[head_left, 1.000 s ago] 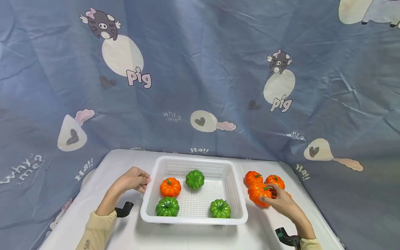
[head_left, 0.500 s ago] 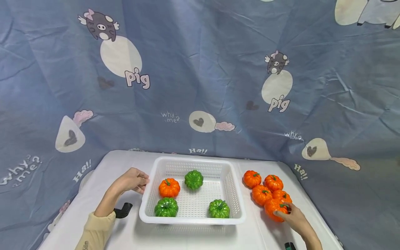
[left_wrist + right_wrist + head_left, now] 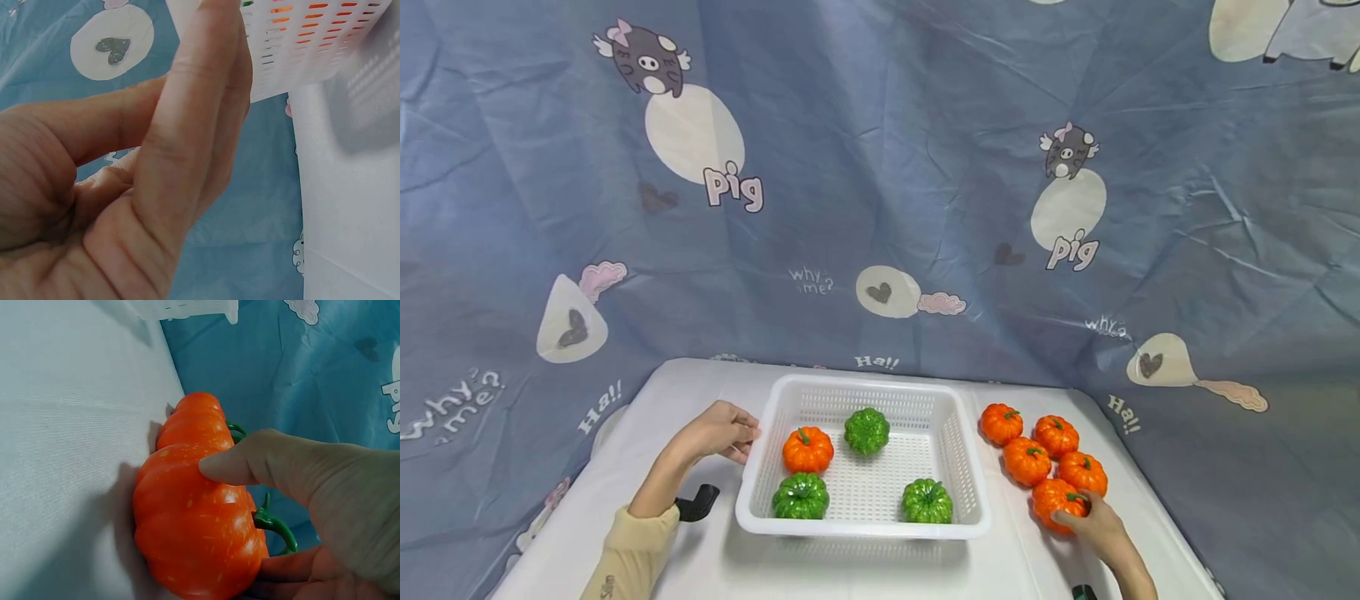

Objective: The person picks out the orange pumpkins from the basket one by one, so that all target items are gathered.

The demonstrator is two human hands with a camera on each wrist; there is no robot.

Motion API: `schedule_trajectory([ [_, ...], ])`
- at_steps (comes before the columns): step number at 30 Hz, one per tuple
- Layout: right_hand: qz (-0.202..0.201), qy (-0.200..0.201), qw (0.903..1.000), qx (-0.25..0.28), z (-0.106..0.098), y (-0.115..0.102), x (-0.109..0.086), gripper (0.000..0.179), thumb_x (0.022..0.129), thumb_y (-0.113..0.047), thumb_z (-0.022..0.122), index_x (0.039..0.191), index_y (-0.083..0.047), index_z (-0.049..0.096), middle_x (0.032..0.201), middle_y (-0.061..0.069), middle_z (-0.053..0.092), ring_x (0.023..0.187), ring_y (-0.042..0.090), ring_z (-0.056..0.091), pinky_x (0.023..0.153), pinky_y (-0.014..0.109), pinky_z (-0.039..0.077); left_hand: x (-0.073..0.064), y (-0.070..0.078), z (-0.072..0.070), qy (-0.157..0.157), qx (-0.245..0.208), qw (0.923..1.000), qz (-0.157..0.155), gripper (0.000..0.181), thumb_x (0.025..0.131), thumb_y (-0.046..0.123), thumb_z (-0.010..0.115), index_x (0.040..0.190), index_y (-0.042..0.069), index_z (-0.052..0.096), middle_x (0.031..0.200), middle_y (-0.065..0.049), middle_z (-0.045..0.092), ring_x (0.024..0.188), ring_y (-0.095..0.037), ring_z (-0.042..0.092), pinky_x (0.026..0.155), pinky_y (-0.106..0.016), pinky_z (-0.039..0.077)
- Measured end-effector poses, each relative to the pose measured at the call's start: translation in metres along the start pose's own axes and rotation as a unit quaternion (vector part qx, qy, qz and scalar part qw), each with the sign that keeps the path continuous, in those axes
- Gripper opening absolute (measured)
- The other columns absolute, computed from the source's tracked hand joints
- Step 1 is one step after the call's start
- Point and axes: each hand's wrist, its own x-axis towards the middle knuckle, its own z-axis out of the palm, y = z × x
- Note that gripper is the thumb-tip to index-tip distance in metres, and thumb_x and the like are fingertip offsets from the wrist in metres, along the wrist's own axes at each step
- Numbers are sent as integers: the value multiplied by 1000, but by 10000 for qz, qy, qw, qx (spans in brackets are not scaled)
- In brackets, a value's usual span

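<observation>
My right hand holds an orange toy pumpkin with a green stem at the front of a group of similar pumpkins. In the right wrist view, the thumb lies on the side of this pumpkin; the other fingers are partly hidden behind it. My left hand touches the left rim of a white perforated basket. The left wrist view shows its fingers extended up against the basket wall; their tips are cut off. Inside the basket are an orange pumpkin and three green ones.
Several more orange pumpkins sit close together right of the basket. Everything stands on a white-covered table. A blue patterned cloth hangs behind the table and along its sides.
My right hand has moved the orange pumpkin toward the front right, from over the group to its near end, uncovering the pumpkins behind. My left hand has stayed at the basket rim.
</observation>
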Motion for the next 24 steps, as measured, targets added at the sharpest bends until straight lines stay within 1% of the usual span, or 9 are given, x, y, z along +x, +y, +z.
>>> schedule_trajectory([
  [2, 7, 31, 10000, 51, -1, 0, -2, 100, 83, -51, 69, 137, 21, 26, 139, 47, 26, 129, 59, 29, 107, 67, 32, 1, 0, 1, 107, 1, 9999, -76, 38, 94, 1, 54, 123, -23, 48, 87, -20, 67, 65, -19, 69, 64, -33, 62],
  [4, -55, 133, 9999, 43, -1, -1, -4, 99, 83, -50, 69, 137, 21, 26, 138, 46, 29, 128, 59, 31, 106, 66, 34, 1, 1, 3, 145, 35, 9998, -99, 37, 94, 1, 54, 123, -23, 49, 87, -20, 67, 65, -19, 69, 63, -33, 62],
  [8, -308, 399, 9987, 44, -6, -6, -11, 95, 82, -44, 72, 136, 22, 29, 135, 45, 36, 127, 58, 35, 103, 63, 39, 0, 2, 4, 197, 100, 9996, -148, 35, 95, 1, 55, 122, -22, 51, 86, -19, 68, 65, -19, 69, 63, -33, 62],
  [11, -369, 470, 9982, 4, -13, -16, -15, 96, 83, -45, 71, 137, 21, 28, 137, 44, 35, 127, 58, 34, 103, 63, 39, 0, 2, 4, 233, 105, 9995, -191, 34, 95, 0, 55, 121, -21, 52, 85, -18, 68, 64, -19, 68, 63, -33, 62],
  [14, -385, 431, 9983, 46, -19, -33, -17, 96, 84, -47, 70, 140, 18, 27, 142, 41, 32, 130, 56, 33, 104, 64, 38, 0, 2, 5, 268, 92, 9994, -220, 34, 94, 0, 55, 121, -21, 52, 85, -18, 68, 65, -19, 68, 63, -33, 62],
  [15, -456, 436, 9980, 81, -21, -39, -17, 95, 84, -46, 70, 141, 16, 28, 142, 40, 33, 130, 56, 34, 104, 63, 38, 0, 2, 4, 245, 109, 9995, -189, 34, 94, 0, 54, 121, -21, 51, 85, -18, 68, 65, -18, 68, 63, -33, 62],
  [17, -659, 417, 9967, 213, -22, -52, -18, 92, 84, -44, 71, 142, 14, 29, 142, 38, 36, 130, 54, 36, 105, 63, 39, 0, 2, 4, 265, 91, 9994, -188, 34, 94, 0, 54, 121, -21, 52, 85, -18, 68, 65, -18, 68, 63, -33, 62],
  [19, -963, 400, 9937, 401, -23, -66, -20, 87, 85, -39, 72, 141, 13, 31, 141, 37, 39, 130, 52, 38, 105, 62, 39, 0, 2, 5, 264, 82, 9995, -176, 34, 94, -1, 54, 121, -21, 52, 85, -18, 67, 64, -18, 68, 62, -33, 62],
  [24, -1802, 256, 9792, 894, -20, -107, -20, 76, 84, -29, 75, 140, 9, 40, 139, 31, 47, 131, 45, 44, 109, 55, 40, -1, 1, 5, 286, 61, 9994, -186, 33, 94, 0, 54, 120, -21, 52, 85, -17, 67, 64, -17, 67, 62, -32, 62],
])
